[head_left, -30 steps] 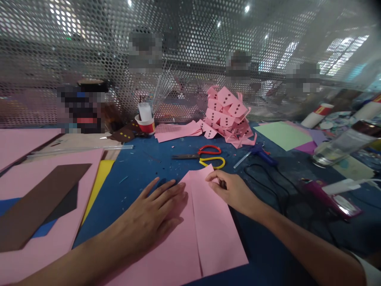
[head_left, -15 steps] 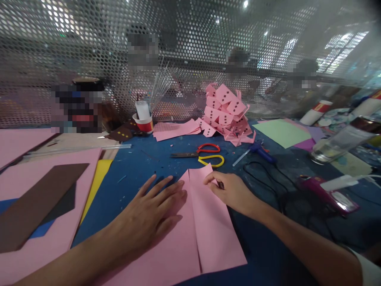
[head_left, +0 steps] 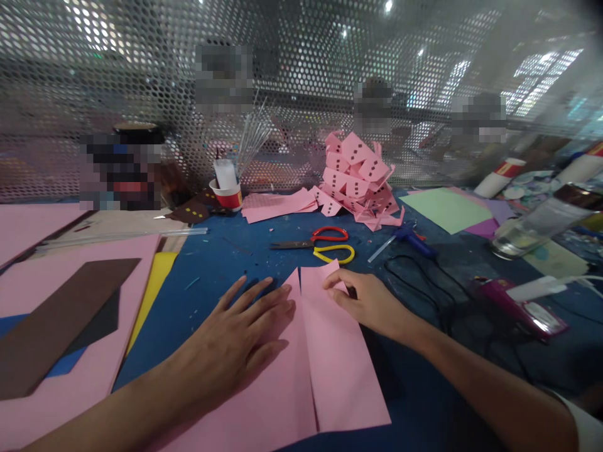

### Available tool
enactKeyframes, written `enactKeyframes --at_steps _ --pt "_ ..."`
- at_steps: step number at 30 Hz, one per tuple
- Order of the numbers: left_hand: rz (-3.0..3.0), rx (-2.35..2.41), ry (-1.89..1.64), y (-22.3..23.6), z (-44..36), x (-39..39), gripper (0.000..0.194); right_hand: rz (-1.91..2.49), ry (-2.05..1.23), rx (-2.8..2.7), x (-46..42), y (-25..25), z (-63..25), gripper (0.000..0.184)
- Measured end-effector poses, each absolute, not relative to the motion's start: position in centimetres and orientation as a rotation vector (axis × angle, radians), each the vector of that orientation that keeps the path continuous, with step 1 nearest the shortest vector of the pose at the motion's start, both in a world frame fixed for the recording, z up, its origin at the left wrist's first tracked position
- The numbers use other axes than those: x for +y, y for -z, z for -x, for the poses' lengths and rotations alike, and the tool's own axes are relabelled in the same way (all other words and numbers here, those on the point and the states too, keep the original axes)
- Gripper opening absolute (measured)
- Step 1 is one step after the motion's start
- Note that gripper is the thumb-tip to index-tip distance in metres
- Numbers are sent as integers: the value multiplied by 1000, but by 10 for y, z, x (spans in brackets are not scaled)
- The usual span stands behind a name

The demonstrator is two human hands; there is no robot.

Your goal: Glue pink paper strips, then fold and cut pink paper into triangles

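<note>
My left hand [head_left: 245,333] lies flat, fingers spread, on a large pink sheet [head_left: 235,408]. Beside that sheet's right edge is a pink strip [head_left: 336,364], with a narrow gap between the two that is widest at the far end. Thumb and fingers of my right hand [head_left: 360,298] pinch the strip's right edge near its far end. Just beyond the strip rest scissors [head_left: 313,243] with one red and one yellow handle, blades pointing left.
Behind the scissors stands a pile of folded pink pieces [head_left: 355,179] with dark square marks, beside flat pink strips [head_left: 277,204]. A blue glue gun [head_left: 417,242], its cord, a glass bottle [head_left: 541,220] and a magenta device [head_left: 522,307] are to the right. A brown strip [head_left: 70,320] lies left.
The strip's far end has shifted slightly right with my right hand, and the gap beside the large sheet is a little wider there. My left hand has stayed in place.
</note>
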State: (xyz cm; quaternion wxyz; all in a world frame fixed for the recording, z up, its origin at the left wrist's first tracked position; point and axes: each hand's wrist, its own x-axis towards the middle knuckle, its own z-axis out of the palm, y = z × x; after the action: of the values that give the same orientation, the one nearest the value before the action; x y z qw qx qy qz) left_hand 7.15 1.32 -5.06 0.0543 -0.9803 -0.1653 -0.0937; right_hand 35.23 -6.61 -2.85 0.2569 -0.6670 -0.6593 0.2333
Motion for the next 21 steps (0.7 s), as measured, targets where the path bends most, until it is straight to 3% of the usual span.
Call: enactKeyframes --at_steps 8,21 --pt "2961 -487 382 41 -73 7 59 1831 -587 -1723 -63 30 -352 18" --pt "3011 -452 361 51 -73 6 55 1857 -577 -1840 -66 28 -350 21"
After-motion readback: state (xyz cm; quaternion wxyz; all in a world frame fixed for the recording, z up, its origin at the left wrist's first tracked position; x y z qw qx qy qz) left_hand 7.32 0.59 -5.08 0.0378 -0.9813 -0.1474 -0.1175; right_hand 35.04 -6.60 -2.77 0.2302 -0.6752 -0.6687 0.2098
